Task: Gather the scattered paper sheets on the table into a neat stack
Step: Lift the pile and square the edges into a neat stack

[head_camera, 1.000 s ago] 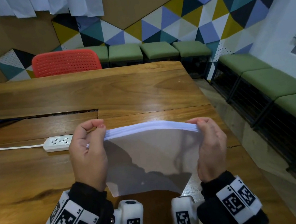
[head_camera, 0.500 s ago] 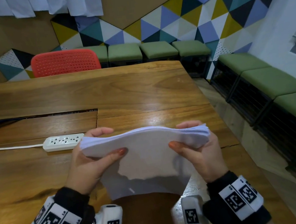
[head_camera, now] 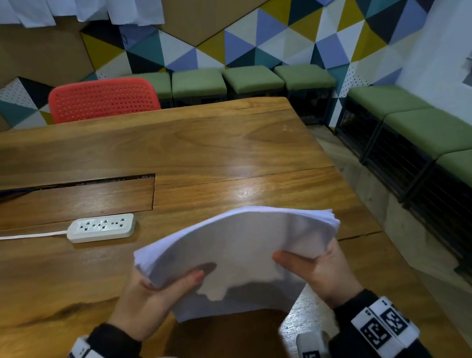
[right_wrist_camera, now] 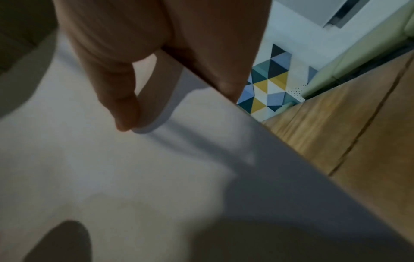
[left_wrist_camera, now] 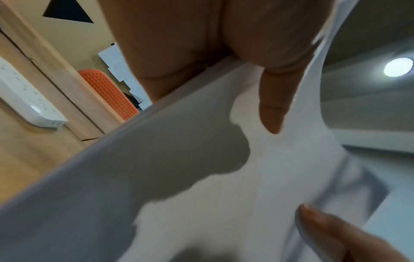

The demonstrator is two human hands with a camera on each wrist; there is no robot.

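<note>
The left hand (left_wrist_camera: 201, 44) holds a bent stack of white paper (left_wrist_camera: 201, 177), thumb on top. A white power strip (left_wrist_camera: 24, 101) lies on the wooden table (left_wrist_camera: 33, 159), with an orange chair (left_wrist_camera: 109, 94) far behind.

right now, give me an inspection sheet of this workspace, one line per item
surface: wooden table, glossy, with a long recessed slot on its left part.
job's things: paper stack held above the table, bowed upward in the middle; no loose sheets seen on the table.
clutter: white power strip lying on the table beyond the left hand.
hands: left hand grips the stack's left edge, thumb on top; right hand grips the right edge likewise.
cables: white cord runs left from the power strip.
surroundings: red chair behind the table, green benches along the patterned wall, papers pinned above.
</note>
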